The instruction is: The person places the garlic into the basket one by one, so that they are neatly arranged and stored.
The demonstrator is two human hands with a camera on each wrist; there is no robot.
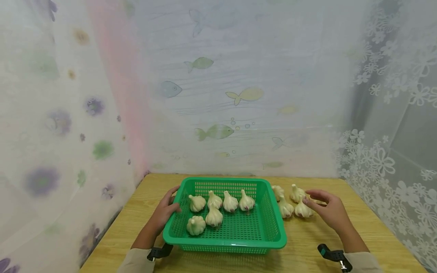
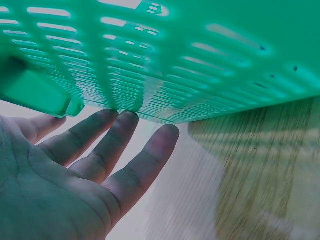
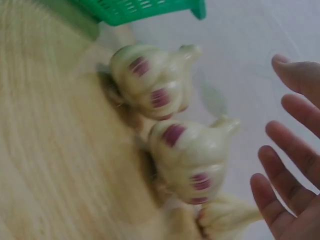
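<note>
A green plastic basket stands on the table with several garlic bulbs inside, mostly toward its left and back. At the basket's left side, my left hand holds the rim, thumb over the edge. The left wrist view shows the fingers stretched along the slotted outer wall. Right of the basket sits a group of loose garlic bulbs. My right hand hovers at the group's right side, fingers spread, close to the front bulb. Its fingers hold nothing in the right wrist view.
The wooden table reaches back to a hanging curtain printed with fish. Another flowered curtain hangs on the left, and a sheer one with white flowers on the right.
</note>
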